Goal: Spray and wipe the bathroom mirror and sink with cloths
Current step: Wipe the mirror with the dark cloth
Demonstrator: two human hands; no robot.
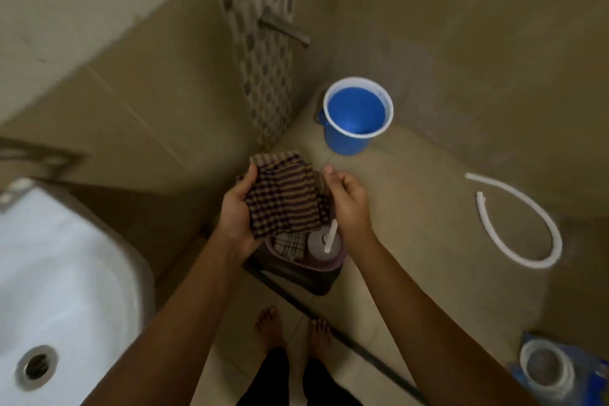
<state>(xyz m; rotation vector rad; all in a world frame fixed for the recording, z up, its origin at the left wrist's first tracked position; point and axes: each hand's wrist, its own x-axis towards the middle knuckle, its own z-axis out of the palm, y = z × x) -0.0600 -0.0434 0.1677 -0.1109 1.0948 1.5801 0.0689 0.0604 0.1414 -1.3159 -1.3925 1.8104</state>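
Your left hand (pixel 235 211) grips the striped cloth (pixel 283 198) above the caddy (pixel 324 269) on the floor, likely freshly picked for wiping. Your right hand (pixel 347 199) hovers relaxed, holding nothing. Spray bottle (pixel 321 245), blurred, stands in the caddy; sink (pixel 62 273) at left.

left hand (pixel 235 208) gripping, right hand (pixel 349 199) — relaxed
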